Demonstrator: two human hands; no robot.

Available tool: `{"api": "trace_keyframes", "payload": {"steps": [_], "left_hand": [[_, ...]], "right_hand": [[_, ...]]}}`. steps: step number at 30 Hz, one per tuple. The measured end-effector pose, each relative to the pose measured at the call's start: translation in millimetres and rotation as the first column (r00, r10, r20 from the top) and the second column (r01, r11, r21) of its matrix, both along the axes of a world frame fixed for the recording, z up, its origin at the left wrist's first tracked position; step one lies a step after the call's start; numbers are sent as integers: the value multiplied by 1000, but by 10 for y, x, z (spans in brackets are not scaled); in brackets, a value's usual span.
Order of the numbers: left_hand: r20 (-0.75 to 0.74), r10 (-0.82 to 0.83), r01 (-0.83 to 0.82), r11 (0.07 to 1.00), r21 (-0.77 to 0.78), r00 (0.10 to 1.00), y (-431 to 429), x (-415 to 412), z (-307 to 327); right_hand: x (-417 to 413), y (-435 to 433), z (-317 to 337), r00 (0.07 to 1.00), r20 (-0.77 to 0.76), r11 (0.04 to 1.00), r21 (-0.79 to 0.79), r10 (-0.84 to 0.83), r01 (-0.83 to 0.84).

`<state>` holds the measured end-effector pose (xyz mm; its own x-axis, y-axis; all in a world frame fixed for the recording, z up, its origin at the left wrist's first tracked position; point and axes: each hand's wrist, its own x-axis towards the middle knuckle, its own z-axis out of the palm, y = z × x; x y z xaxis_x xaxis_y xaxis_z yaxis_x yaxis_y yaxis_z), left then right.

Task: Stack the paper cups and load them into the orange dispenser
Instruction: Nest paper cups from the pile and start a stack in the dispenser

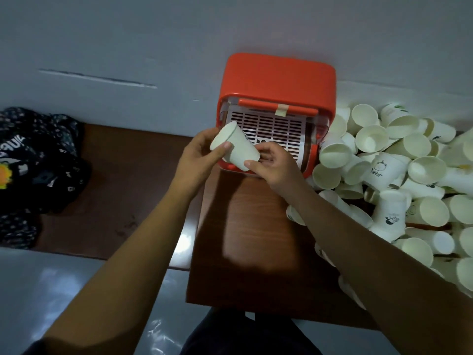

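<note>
A white paper cup (236,147) lies tilted between both hands, mouth toward the upper left, just in front of the orange dispenser (277,78). My left hand (202,152) grips it near the rim, thumb on top. My right hand (272,162) holds its base end with the fingertips. The dispenser stands at the table's far edge against the wall, its white slotted front panel (276,126) facing me. A large heap of loose paper cups (399,170) covers the table to the right of the dispenser.
The brown wooden table (245,231) extends toward me. Left of it sits a lower dark bench (122,175) with black patterned cloth (35,160) piled on it. A grey wall rises behind, and a glossy grey floor lies below left.
</note>
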<state>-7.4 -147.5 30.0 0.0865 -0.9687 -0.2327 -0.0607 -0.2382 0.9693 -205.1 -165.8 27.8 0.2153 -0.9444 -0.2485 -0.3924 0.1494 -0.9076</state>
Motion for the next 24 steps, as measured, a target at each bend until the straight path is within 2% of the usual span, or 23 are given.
{"api": "trace_keyframes", "payload": {"steps": [2,4,7,9,12,18,24], "left_hand": [[71,-1,4,999,-42,998,-71,43,-7],[166,-22,39,994,-99,986,-153,99,-41],[355,-67,139,974,-181,933,-268,151,-84],[416,-76,166,969,-184,906,-332,184,-131],[426,-127,209,966,-151,896,-427,212,-238],[494,-309,368,930,-24,813,-548,206,-469],[520,-376,400,914,70,767,-590,253,-669]], "right_hand": [[52,-109,22,999,-29,999,-40,16,-17],[111,-223,77,1000,18,998,-61,13,-12],[199,-354,108,997,78,999,-34,1,2],[249,-393,62,997,70,999,-35,28,-25],[264,-397,-97,998,30,995,-80,63,-60],[265,-397,-347,977,-211,976,-201,35,-78],[340,-382,-444,945,-326,965,-248,-7,-78]]}}
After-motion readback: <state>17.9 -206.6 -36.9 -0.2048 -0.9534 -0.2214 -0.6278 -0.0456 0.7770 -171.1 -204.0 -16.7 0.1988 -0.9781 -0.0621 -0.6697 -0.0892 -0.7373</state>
